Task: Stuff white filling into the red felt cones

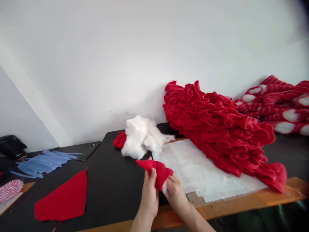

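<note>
One red fabric piece (156,169), tapering to a point, is held up near the front edge of the dark surface (111,190) in the head view. The left hand (150,183) clamps it, thumb in front. The right hand (175,191) is curled at its wider end, where a white tuft (164,188) pokes out; I cannot tell whether its fingers grip cloth or tuft. Just beyond lies fluffy white stuffing (140,137), touching a crumpled red cloth (120,140). To the right, a heap of red pieces (217,129) rests partly on white sheets (173,158). A flat red panel (65,196) and blue strips (45,163) lie left.
</note>
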Action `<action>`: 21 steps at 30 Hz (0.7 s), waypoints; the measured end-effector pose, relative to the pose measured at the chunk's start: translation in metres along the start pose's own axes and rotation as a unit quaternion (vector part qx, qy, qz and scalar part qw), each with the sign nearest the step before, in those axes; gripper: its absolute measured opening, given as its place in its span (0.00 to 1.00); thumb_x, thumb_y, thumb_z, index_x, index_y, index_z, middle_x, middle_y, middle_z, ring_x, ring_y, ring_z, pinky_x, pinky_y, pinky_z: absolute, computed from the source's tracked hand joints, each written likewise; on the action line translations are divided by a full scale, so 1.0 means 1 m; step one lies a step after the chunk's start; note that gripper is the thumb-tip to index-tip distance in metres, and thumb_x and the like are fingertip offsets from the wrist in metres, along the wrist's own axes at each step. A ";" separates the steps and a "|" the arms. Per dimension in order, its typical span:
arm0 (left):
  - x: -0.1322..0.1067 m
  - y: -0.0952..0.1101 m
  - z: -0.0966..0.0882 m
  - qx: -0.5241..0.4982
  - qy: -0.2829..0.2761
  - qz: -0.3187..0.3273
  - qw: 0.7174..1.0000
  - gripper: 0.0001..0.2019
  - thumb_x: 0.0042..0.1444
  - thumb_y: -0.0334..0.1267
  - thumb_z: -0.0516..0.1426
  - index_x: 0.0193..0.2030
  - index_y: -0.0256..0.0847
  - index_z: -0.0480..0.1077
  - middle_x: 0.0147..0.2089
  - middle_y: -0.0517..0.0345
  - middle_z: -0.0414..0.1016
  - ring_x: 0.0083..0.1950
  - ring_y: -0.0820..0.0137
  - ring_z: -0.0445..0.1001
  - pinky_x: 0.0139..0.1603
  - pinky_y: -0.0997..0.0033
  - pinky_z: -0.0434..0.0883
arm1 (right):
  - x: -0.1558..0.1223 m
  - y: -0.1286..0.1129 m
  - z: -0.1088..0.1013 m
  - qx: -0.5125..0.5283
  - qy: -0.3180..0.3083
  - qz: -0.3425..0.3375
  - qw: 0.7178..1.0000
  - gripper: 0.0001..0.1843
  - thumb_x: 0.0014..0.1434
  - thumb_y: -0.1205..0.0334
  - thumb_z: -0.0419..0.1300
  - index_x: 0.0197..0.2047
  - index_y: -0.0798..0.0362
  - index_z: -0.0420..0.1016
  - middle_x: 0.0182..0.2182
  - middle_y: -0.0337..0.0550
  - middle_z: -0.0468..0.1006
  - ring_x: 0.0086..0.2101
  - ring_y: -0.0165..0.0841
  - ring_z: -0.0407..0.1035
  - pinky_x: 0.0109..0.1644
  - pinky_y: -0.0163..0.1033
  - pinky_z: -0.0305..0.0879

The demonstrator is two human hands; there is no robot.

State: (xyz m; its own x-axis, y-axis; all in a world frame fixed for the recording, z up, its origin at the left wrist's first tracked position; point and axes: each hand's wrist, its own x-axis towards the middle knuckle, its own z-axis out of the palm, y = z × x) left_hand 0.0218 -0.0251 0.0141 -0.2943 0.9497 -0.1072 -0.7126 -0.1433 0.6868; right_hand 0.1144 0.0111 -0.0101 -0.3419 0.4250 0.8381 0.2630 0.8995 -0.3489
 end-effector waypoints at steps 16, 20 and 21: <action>0.001 0.006 -0.003 -0.027 0.016 -0.051 0.998 0.27 0.52 0.49 0.60 0.55 0.36 0.65 0.49 0.42 0.76 0.48 0.59 0.75 0.50 0.60 0.70 | -0.039 -0.012 0.001 -0.017 -0.106 0.033 0.994 0.30 0.61 0.73 0.45 0.66 0.49 0.52 0.56 0.52 0.70 0.58 0.43 0.62 0.57 0.52 0.66; -0.010 0.003 0.000 0.006 -0.016 -0.089 0.996 0.32 0.52 0.46 0.61 0.62 0.39 0.59 0.48 0.41 0.77 0.50 0.54 0.75 0.52 0.53 0.69 | -0.032 -0.010 -0.001 -0.027 -0.147 0.039 0.988 0.37 0.59 0.71 0.48 0.70 0.51 0.40 0.62 0.53 0.62 0.61 0.47 0.57 0.58 0.55 0.65; -0.013 0.001 0.000 0.009 -0.030 -0.099 0.995 0.31 0.53 0.45 0.61 0.62 0.39 0.59 0.48 0.42 0.77 0.51 0.53 0.74 0.53 0.52 0.68 | -0.030 -0.010 -0.002 -0.029 -0.161 0.033 0.986 0.37 0.58 0.71 0.49 0.69 0.54 0.43 0.61 0.55 0.63 0.60 0.49 0.58 0.58 0.56 0.65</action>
State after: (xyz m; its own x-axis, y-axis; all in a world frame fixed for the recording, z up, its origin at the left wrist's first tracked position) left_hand 0.0250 -0.0374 0.0158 -0.1101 0.9737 -0.1992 -0.7415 0.0530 0.6689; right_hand 0.1237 -0.0109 -0.0314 -0.5890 0.5008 0.6342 0.3415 0.8656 -0.3662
